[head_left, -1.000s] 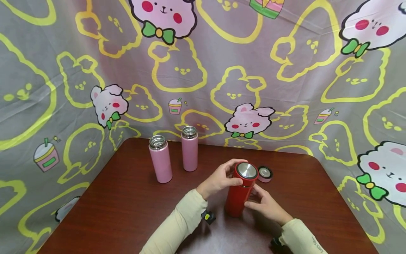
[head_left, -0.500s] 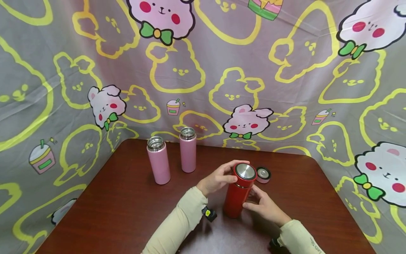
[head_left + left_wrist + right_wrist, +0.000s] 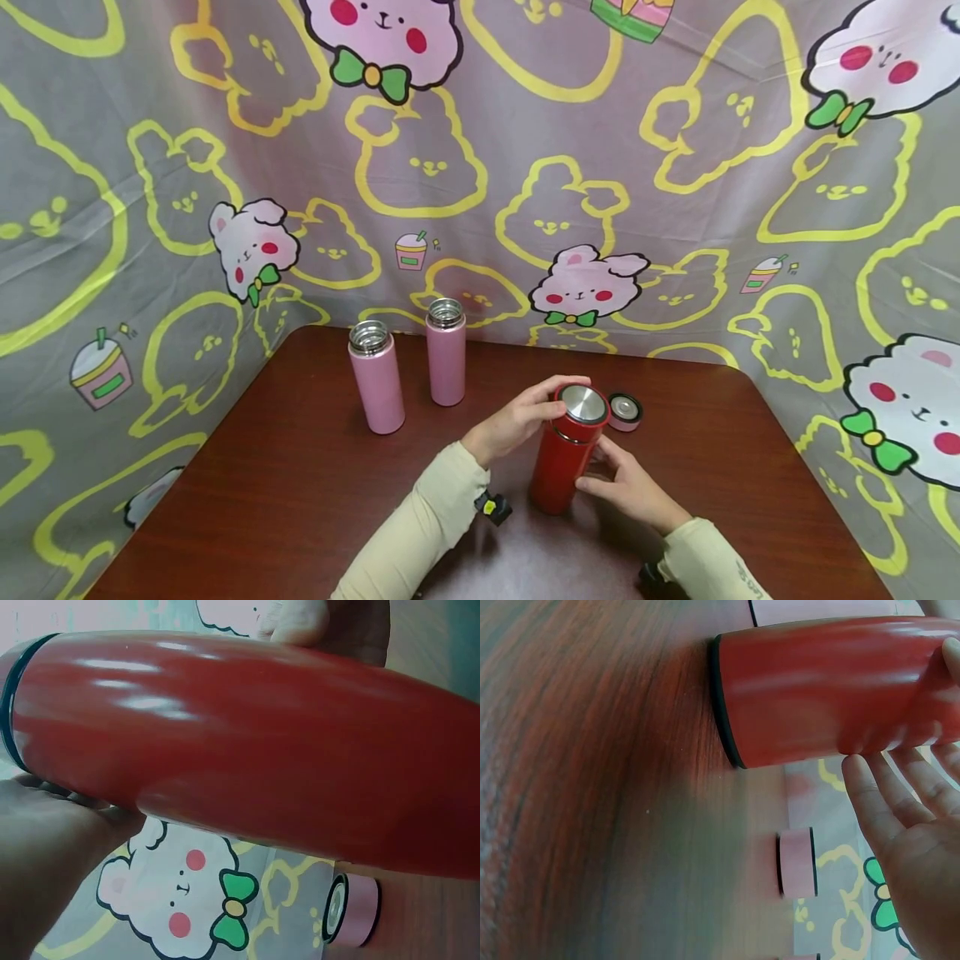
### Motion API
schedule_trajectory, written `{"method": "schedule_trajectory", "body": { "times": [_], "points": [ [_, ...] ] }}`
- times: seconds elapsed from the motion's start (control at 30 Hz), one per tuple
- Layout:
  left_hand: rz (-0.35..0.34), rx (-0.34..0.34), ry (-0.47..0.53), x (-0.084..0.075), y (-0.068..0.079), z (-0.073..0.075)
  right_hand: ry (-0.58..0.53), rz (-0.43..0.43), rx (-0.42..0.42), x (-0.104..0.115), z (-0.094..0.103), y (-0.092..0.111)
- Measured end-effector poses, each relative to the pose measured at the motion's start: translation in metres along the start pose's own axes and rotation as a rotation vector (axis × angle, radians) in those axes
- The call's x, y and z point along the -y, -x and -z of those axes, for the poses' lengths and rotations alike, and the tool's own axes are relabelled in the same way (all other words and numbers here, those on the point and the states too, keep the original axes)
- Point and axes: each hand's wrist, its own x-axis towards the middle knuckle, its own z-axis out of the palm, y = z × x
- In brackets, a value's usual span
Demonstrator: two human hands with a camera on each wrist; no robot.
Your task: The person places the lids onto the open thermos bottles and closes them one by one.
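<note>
A: Quick pass, left to right. What's on the table (image 3: 300, 479)?

B: First pink bottle (image 3: 377, 382), upright, left half, in from the back left corner, silvery mouth showing. Second pink bottle (image 3: 447, 360), also upright, near it on the right, closer to the back edge, same silvery mouth.

A: Hands?

B: Left hand (image 3: 513, 423) next, in a pale sleeve (image 3: 427, 517): holding the red cap (image 3: 585, 402), thumb on the near side, fingers round the far side. Cap's on top of the red bottle (image 3: 558, 475), shiny silver disc up.

A: And that bottle's where?

B: Bit right of the table's middle, well in from the back edge, farther from it than the pink pair. Mostly upright. Can't tell if the base touches the table.

A: Further right?

B: Pink lid (image 3: 625, 410), behind the red bottle, right half, toward the back edge, inner face up. In front of that, right hand (image 3: 632, 490): narrow grip on the red bottle's body, thumb one side, fingertips the other, palm standing off it.

A: Round the edges?

B: Patterned cloth (image 3: 697, 308) behind the left, back and right edges, bunny faces, yellow outlines. Next.
</note>
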Motion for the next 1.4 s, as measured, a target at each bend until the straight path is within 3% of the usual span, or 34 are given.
{"method": "schedule_trajectory", "body": {
  "times": [0.2, 0.47, 0.6, 0.83, 1.07, 1.23, 1.4],
  "points": [
    [-0.055, -0.036, -0.161, -0.005, 0.004, -0.002, 0.002, 0.01, 0.002, -0.001, -0.001, 0.0],
    [-0.063, -0.22, -0.435, -0.012, 0.006, -0.014, -0.016, 0.028, 0.004, -0.002, -0.001, 0.001],
    [-0.06, -0.29, -0.524, -0.012, 0.005, -0.019, -0.01, 0.029, 0.005, -0.004, -0.001, 0.001],
    [-0.073, -0.36, -0.483, -0.008, 0.004, -0.023, -0.014, 0.016, 0.012, -0.005, -0.001, 0.001],
    [-0.07, -0.382, -0.472, -0.007, 0.004, -0.024, 0.005, 0.017, 0.003, -0.004, -0.001, 0.001],
    [-0.08, -0.354, -0.437, -0.006, 0.005, -0.023, 0.001, 0.012, 0.005, -0.003, -0.002, 0.0],
    [-0.085, -0.271, -0.361, -0.005, 0.004, -0.017, -0.007, 0.022, 0.0, 0.0, -0.003, -0.001]
  ]
}}
